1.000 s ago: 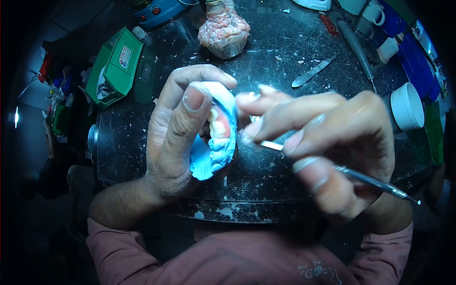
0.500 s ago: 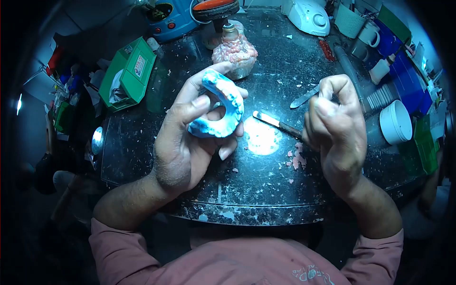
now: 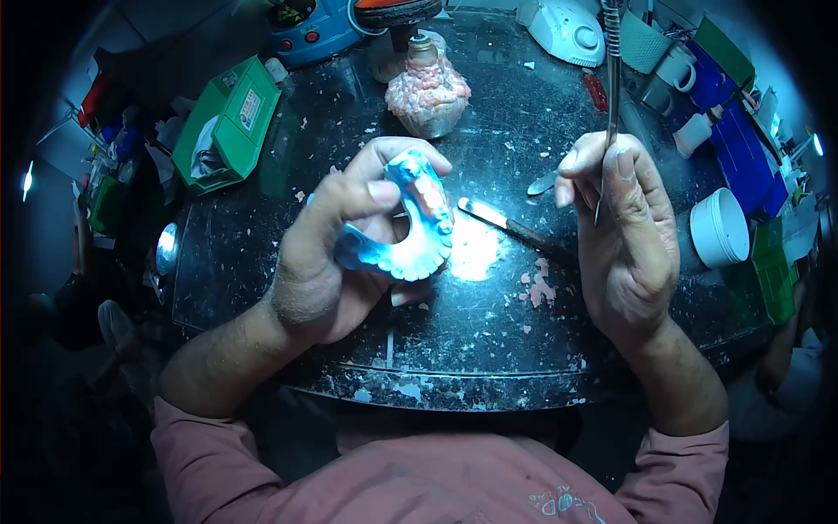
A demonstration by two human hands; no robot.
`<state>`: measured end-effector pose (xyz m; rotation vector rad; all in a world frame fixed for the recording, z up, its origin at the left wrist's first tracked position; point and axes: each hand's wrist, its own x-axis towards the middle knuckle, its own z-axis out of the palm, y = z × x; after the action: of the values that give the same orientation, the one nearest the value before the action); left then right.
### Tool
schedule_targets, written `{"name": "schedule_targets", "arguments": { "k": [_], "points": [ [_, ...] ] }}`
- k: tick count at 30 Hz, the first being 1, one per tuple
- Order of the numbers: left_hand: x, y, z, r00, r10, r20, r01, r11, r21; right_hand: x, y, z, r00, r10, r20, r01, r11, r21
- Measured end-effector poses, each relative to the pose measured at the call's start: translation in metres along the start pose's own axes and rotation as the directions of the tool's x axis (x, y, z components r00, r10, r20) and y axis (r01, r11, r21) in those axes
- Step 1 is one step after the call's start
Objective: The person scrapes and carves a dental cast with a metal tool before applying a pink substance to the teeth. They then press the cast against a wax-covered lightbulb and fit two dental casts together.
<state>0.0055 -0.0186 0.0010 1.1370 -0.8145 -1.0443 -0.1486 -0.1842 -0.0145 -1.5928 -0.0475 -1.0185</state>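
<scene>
My left hand (image 3: 319, 236) is closed around a blue-and-white horseshoe-shaped dental model (image 3: 417, 251), its row of teeth facing right and its near part lit brightly. The thumb lies on the model's upper inner side. In my right hand (image 3: 635, 240) a slim metal dental instrument (image 3: 614, 83) stands upright, pinched between thumb and fingers. Its coiled part is above and its pointed end below the grip. Between the hands, a dark-handled knife (image 3: 522, 232) lies on the table under a bright light spot. A metal blade (image 3: 541, 184) lies partly hidden behind my right fingers.
A wax-crusted burner (image 3: 428, 98) stands beyond my left hand. Green bins (image 3: 229, 122) are at left, and a blue machine (image 3: 319, 39) is behind. At right are a white tub (image 3: 720, 229), a white device (image 3: 563, 33) and a mug (image 3: 677, 66). Pink scraps (image 3: 539, 284) dot the dark table.
My right hand has turned from a fist-like curl, and the upright instrument now shows in it. My left hand has tilted the dental model and shifted slightly.
</scene>
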Motion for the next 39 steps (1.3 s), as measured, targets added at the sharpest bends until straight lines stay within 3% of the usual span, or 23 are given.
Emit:
{"name": "schedule_targets", "arguments": {
  "k": [2, 4, 6, 8, 10, 12, 13, 14, 16, 18, 20, 21, 22, 25, 26, 28, 29, 33, 35, 39],
  "points": [
    [-0.001, 0.001, 0.004, 0.995, -0.092, 0.023, 0.095, 0.938, -0.335, 0.0, -0.006, -0.009, 0.994, 0.044, 0.097, -0.051, 0.996, 0.077],
    [0.0, 0.005, 0.012, 0.993, -0.117, -0.028, 0.098, 0.919, -0.381, -0.006, -0.014, -0.001, 0.989, 0.135, 0.062, -0.14, 0.987, 0.08],
    [0.002, 0.0, -0.005, 0.986, -0.022, 0.164, 0.087, 0.912, -0.401, -0.007, -0.014, 0.004, 0.986, 0.013, 0.166, -0.016, 1.0, 0.02],
    [-0.001, -0.002, -0.001, 0.987, -0.017, 0.159, 0.087, 0.891, -0.446, -0.011, -0.013, 0.003, 0.973, -0.014, 0.23, 0.037, 0.995, -0.097],
    [-0.003, 0.002, 0.012, 0.998, -0.069, 0.004, 0.066, 0.939, -0.337, -0.011, -0.024, 0.007, 0.975, 0.07, 0.212, -0.055, 0.996, -0.076],
    [-0.003, 0.002, 0.016, 0.994, -0.094, -0.047, 0.07, 0.926, -0.371, -0.01, -0.029, 0.007, 0.962, 0.12, 0.247, -0.073, 0.979, -0.19],
    [-0.004, 0.002, 0.013, 0.996, -0.088, 0.018, 0.089, 0.921, -0.378, -0.009, -0.025, 0.005, 0.958, 0.029, 0.286, 0.056, 0.957, -0.283],
    [-0.005, 0.002, 0.012, 0.993, -0.08, 0.083, 0.106, 0.917, -0.384, -0.009, -0.02, 0.007, 0.957, 0.042, 0.287, 0.044, 0.957, -0.286],
    [-0.006, 0.009, 0.023, 0.984, -0.179, -0.016, 0.154, 0.889, -0.432, -0.012, -0.01, 0.016, 0.974, -0.025, 0.225, 0.025, 1.0, 0.001],
    [-0.006, 0.005, 0.015, 0.984, -0.165, 0.071, 0.178, 0.862, -0.475, -0.015, -0.01, 0.015, 0.969, 0.041, 0.244, -0.038, 0.999, -0.018],
    [-0.007, 0.005, 0.021, 0.981, -0.19, 0.031, 0.181, 0.854, -0.488, -0.02, 0.005, 0.008, 0.976, -0.007, 0.217, 0.015, 0.999, -0.032],
    [-0.007, 0.008, 0.033, 0.983, -0.18, -0.018, 0.137, 0.809, -0.572, -0.012, -0.012, 0.007, 0.948, -0.003, 0.319, 0.082, 0.968, -0.235],
    [-0.006, 0.009, 0.04, 0.983, -0.173, -0.068, 0.088, 0.757, -0.648, -0.01, -0.013, 0.006, 0.948, 0.002, 0.32, 0.078, 0.968, -0.237],
    [-0.011, 0.011, 0.024, 0.974, -0.226, 0.008, 0.189, 0.793, -0.579, -0.008, -0.014, 0.006, 0.956, 0.055, 0.287, 0.01, 0.975, -0.221],
    [-0.01, 0.005, 0.018, 0.974, -0.228, 0.007, 0.19, 0.791, -0.581, -0.007, -0.013, 0.006, 0.949, 0.012, 0.314, 0.073, 0.963, -0.258],
    [0.005, 0.005, 0.023, 0.958, 0.077, 0.277, 0.047, 0.909, -0.414, -0.006, -0.011, 0.006, 0.926, -0.071, 0.372, 0.2, 0.925, -0.322],
    [-0.008, 0.011, 0.041, 0.982, -0.17, -0.078, 0.1, 0.832, -0.546, -0.007, -0.011, 0.006, 0.932, -0.058, 0.357, 0.182, 0.928, -0.325],
    [-0.011, 0.004, 0.016, 0.984, -0.152, 0.087, 0.175, 0.898, -0.403, -0.005, -0.008, 0.008, 0.924, -0.08, 0.374, 0.206, 0.927, -0.312],
    [-0.009, 0.006, 0.026, 0.977, -0.196, -0.079, 0.122, 0.828, -0.548, -0.005, -0.008, 0.008, 0.919, -0.089, 0.384, 0.225, 0.918, -0.328],
    [-0.01, 0.007, 0.025, 0.978, -0.189, -0.091, 0.121, 0.864, -0.489, -0.005, -0.011, 0.008, 0.916, -0.055, 0.396, 0.204, 0.916, -0.346]
  ]
}}
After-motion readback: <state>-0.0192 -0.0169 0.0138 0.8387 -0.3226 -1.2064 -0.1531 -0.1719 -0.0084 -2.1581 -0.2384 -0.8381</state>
